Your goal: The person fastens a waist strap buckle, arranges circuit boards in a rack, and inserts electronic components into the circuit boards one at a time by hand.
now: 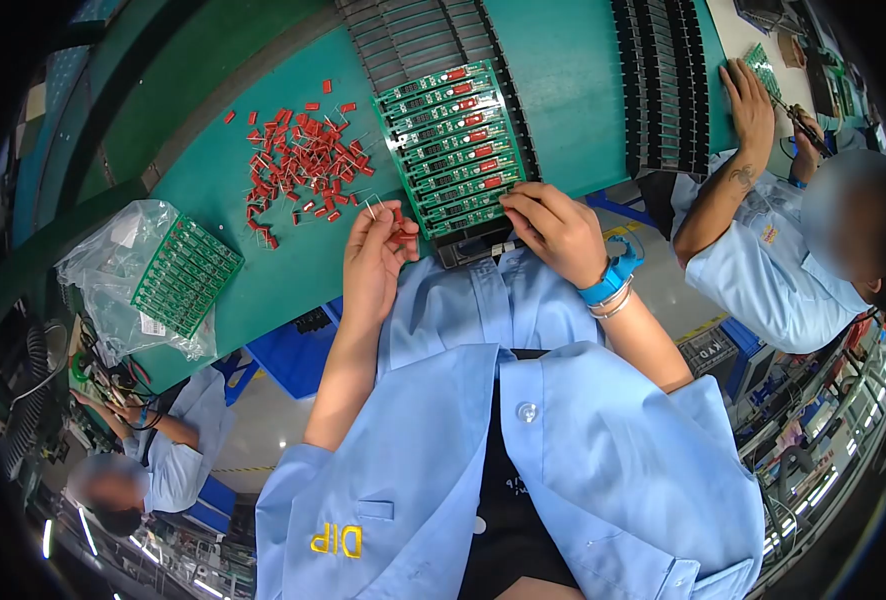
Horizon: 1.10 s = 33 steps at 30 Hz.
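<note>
At the near edge of the counter (573, 90), a green circuit-board panel (433, 137) lies over a dark rack (423, 50), its long axis running away from the wearer with a slight slant, its narrow strips going crosswise. The right hand (566, 235) is at the panel's near right corner, its fingertips reaching leftward over the right ends of the near strips; whether they are clamped on anything or merely resting there I cannot tell. The left hand (369, 262) is just beside the panel's near left edge, its fingers closed on a few red components (402, 236), with thin wire legs poking up past the fingertips. So the panel's near end lies between the two hands, to the right of the left fingers and to the left of the right ones, with the right hand nearer its strips. Red parts (491, 183) sit in a row towards the strips' right ends; none can be made out on the nearest strips, partly covered by the right hand. A loose red pile (308, 160) lies on the counter beyond the left hand.
</note>
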Each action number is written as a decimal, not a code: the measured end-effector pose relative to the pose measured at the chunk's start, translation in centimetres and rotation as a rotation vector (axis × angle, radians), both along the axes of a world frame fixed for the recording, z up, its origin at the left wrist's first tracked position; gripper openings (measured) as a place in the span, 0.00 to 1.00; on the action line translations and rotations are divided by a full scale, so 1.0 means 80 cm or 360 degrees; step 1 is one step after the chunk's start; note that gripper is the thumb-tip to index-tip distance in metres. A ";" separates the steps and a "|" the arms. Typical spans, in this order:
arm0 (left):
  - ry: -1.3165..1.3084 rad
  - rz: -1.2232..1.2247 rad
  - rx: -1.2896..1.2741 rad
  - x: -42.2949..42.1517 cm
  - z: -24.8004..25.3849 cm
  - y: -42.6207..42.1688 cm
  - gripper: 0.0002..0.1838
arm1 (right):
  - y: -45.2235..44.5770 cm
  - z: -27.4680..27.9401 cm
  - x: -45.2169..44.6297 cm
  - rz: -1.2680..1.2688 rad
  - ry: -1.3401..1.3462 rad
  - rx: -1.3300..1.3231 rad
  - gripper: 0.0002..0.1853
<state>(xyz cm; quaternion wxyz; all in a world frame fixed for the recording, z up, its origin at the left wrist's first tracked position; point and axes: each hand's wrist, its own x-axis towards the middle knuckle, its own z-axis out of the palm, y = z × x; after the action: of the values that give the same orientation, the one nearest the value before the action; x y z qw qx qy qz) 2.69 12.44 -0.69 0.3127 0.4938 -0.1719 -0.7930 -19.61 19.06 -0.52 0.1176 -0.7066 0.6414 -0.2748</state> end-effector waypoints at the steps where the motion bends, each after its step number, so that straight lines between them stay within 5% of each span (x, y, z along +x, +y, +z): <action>1: 0.0001 -0.0001 0.0000 0.000 -0.001 0.000 0.12 | -0.001 0.001 0.000 -0.0001 0.0001 0.0000 0.10; 21: -0.0083 0.0028 -0.0006 -0.008 -0.010 0.008 0.08 | -0.013 0.007 -0.004 0.0046 0.0128 -0.0066 0.07; 30: 0.0545 -0.0128 -0.0059 0.025 -0.028 0.007 0.06 | -0.011 -0.002 0.002 -0.0046 0.0125 -0.0066 0.07; 33: 0.0305 -0.0089 -0.0048 0.007 -0.004 0.007 0.06 | -0.011 -0.005 0.003 -0.0042 0.0072 -0.0045 0.08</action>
<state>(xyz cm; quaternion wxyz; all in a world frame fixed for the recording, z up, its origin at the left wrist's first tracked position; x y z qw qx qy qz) 3.23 12.99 -0.98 0.3127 0.4061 -0.1669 -0.8423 -19.39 18.21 -0.95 0.0894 -0.7056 0.6493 -0.2695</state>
